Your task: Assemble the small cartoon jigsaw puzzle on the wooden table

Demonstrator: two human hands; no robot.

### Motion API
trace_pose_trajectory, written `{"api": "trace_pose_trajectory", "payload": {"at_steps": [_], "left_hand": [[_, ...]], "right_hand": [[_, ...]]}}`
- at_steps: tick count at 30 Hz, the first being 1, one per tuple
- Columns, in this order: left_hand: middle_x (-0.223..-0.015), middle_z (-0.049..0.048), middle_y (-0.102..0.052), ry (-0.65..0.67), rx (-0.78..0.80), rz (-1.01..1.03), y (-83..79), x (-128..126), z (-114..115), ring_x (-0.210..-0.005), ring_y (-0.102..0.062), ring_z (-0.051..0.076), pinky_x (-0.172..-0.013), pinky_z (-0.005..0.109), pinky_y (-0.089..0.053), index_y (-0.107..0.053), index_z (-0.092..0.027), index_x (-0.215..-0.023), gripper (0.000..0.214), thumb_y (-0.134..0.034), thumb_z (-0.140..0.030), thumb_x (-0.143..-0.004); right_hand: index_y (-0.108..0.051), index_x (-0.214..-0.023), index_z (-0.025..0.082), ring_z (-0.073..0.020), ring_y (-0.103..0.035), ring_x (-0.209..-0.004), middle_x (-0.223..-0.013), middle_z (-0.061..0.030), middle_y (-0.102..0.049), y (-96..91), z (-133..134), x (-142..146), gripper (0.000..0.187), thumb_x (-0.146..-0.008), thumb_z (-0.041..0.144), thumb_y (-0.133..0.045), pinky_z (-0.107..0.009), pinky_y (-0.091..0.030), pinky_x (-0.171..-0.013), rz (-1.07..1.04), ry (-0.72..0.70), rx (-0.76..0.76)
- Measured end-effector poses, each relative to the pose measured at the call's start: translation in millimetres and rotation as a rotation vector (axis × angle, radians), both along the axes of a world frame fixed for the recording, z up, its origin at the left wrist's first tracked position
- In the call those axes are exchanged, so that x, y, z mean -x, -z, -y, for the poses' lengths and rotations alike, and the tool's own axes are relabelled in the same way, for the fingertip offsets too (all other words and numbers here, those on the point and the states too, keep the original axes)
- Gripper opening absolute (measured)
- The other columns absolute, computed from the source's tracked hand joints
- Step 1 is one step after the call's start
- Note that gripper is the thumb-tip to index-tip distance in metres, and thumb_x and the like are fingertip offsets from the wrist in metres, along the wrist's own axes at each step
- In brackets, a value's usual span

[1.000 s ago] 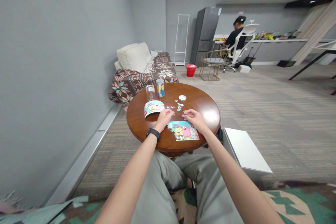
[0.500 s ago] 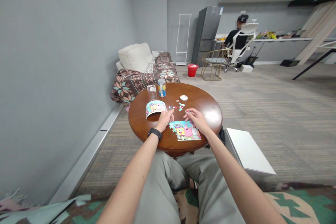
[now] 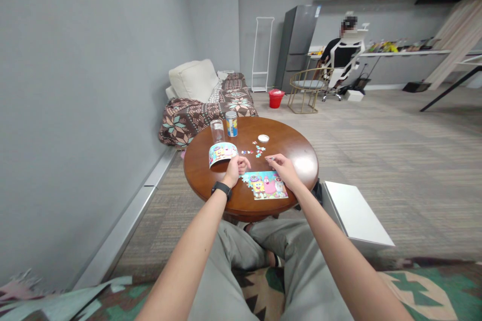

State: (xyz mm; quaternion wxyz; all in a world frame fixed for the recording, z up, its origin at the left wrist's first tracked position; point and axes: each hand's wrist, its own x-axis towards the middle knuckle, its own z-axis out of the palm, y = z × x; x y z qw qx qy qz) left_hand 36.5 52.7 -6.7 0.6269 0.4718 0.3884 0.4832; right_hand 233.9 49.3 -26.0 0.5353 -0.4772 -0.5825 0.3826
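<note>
A colourful cartoon jigsaw puzzle (image 3: 265,186) lies near the front of a round wooden table (image 3: 297,153). My left hand (image 3: 236,167), with a black watch on its wrist, rests curled at the puzzle's upper left corner. My right hand (image 3: 281,166) sits at the puzzle's top edge with fingers pinched together, apparently on a small piece that I cannot make out. Several loose puzzle pieces (image 3: 257,150) lie just beyond both hands.
On the table stand a clear glass (image 3: 217,131), a blue and yellow can (image 3: 231,124), a white lid (image 3: 263,138) and a curled picture sheet (image 3: 221,153). A white box (image 3: 354,213) sits right of the table. A patterned sofa (image 3: 211,108), a red bucket (image 3: 276,98) and a seated person (image 3: 341,55) are behind.
My left hand has curled in more tightly by the puzzle's corner. The right hand has shifted slightly along the top edge. The view has drifted a little.
</note>
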Motion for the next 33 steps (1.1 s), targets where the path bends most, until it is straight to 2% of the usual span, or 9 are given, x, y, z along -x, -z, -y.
{"api": "trace_pose_trajectory", "payload": {"at_steps": [4, 7, 10, 13, 19, 24, 27, 30, 33], "left_hand": [[-0.043, -0.0096, -0.025, -0.100, -0.085, -0.153, 2.5, -3.9, -0.7, -0.037, -0.019, 0.006, -0.043, 0.023, -0.012, -0.049, -0.019, -0.063, 0.021, -0.053, -0.034, -0.078], [-0.043, -0.0096, -0.030, -0.125, -0.172, -0.269, 5.7, -5.1, -0.9, -0.038, -0.024, 0.006, -0.044, 0.023, -0.017, -0.049, -0.019, -0.063, 0.028, -0.059, -0.040, -0.079], [-0.044, -0.0092, -0.033, -0.156, -0.206, -0.321, 8.6, -4.9, -2.1, -0.041, -0.027, 0.006, -0.046, 0.023, -0.020, -0.050, -0.018, -0.062, 0.032, -0.060, -0.044, -0.078], [-0.044, -0.0084, -0.035, -0.168, -0.200, -0.350, 9.6, -4.6, -3.5, -0.043, -0.031, 0.008, -0.048, 0.023, -0.023, -0.051, -0.018, -0.063, 0.031, -0.059, -0.043, -0.079], [-0.044, -0.0086, -0.034, -0.155, -0.209, -0.349, 6.9, -5.1, -1.9, -0.042, -0.030, 0.008, -0.047, 0.023, -0.022, -0.050, -0.019, -0.062, 0.030, -0.057, -0.042, -0.079], [-0.043, -0.0086, -0.033, -0.148, -0.198, -0.350, 3.6, -4.6, 1.3, -0.042, -0.030, 0.008, -0.047, 0.023, -0.022, -0.051, -0.018, -0.063, 0.029, -0.056, -0.041, -0.080], [-0.043, -0.0087, -0.033, -0.156, -0.185, -0.348, 3.6, -4.6, 1.1, -0.042, -0.030, 0.008, -0.047, 0.023, -0.022, -0.052, -0.018, -0.064, 0.029, -0.056, -0.042, -0.081], [-0.043, -0.0088, -0.033, -0.156, -0.183, -0.334, 5.0, -5.1, -0.1, -0.041, -0.030, 0.008, -0.047, 0.023, -0.021, -0.051, -0.018, -0.063, 0.029, -0.057, -0.041, -0.081], [-0.043, -0.0088, -0.034, -0.148, -0.198, -0.321, 5.7, -5.6, -0.5, -0.040, -0.030, 0.007, -0.047, 0.023, -0.021, -0.051, -0.018, -0.063, 0.028, -0.055, -0.039, -0.081]], "right_hand": [[-0.074, -0.096, 0.019, -0.0180, -0.065, -0.077, -0.093, -0.0088, -0.073, -2.1, 0.1, 1.7, 0.039, -0.078, 0.052, -0.062, -0.030, -0.049, -0.066, -0.093, -0.084, 0.063], [-0.072, -0.096, 0.017, -0.0133, -0.060, -0.061, -0.079, -0.0057, -0.071, -3.9, 1.0, 2.5, 0.039, -0.080, 0.051, -0.059, -0.027, -0.045, -0.058, -0.097, -0.166, 0.093], [-0.071, -0.094, 0.016, -0.0095, -0.047, -0.049, -0.063, 0.0009, -0.061, -4.2, 1.8, 1.7, 0.036, -0.080, 0.047, -0.059, -0.025, -0.035, -0.050, -0.062, -0.139, 0.079], [-0.069, -0.101, 0.017, -0.0090, -0.041, -0.048, -0.056, 0.0057, -0.052, -3.5, 1.9, 0.5, 0.035, -0.077, 0.042, -0.062, -0.024, -0.032, -0.048, -0.072, -0.087, 0.070], [-0.064, -0.086, 0.019, -0.0122, -0.057, -0.057, -0.069, -0.0002, -0.065, -0.5, 1.2, 1.2, 0.030, -0.074, 0.046, -0.068, -0.026, -0.043, -0.056, -0.074, -0.153, 0.090], [-0.062, -0.089, 0.020, -0.0143, -0.058, -0.061, -0.069, -0.0004, -0.064, 6.2, -2.8, 0.4, 0.025, -0.080, 0.043, -0.061, -0.028, -0.048, -0.061, -0.012, -0.092, 0.050], [-0.066, -0.090, 0.019, -0.0173, -0.061, -0.071, -0.083, -0.0050, -0.067, 8.3, -5.3, -0.2, 0.020, -0.082, 0.035, -0.056, -0.033, -0.052, -0.070, 0.149, -0.006, -0.059], [-0.069, -0.096, 0.019, -0.0227, -0.063, -0.096, -0.108, -0.0108, -0.067, 9.2, -6.4, 1.6, 0.024, -0.079, 0.020, -0.052, -0.040, -0.051, -0.089, 0.357, 0.016, -0.227], [-0.067, -0.112, 0.022, -0.0274, -0.050, -0.129, -0.132, -0.0104, -0.061, 11.8, -6.5, 5.6, 0.037, -0.081, 0.013, -0.049, -0.052, -0.036, -0.110, 0.505, 0.002, -0.278]]}}
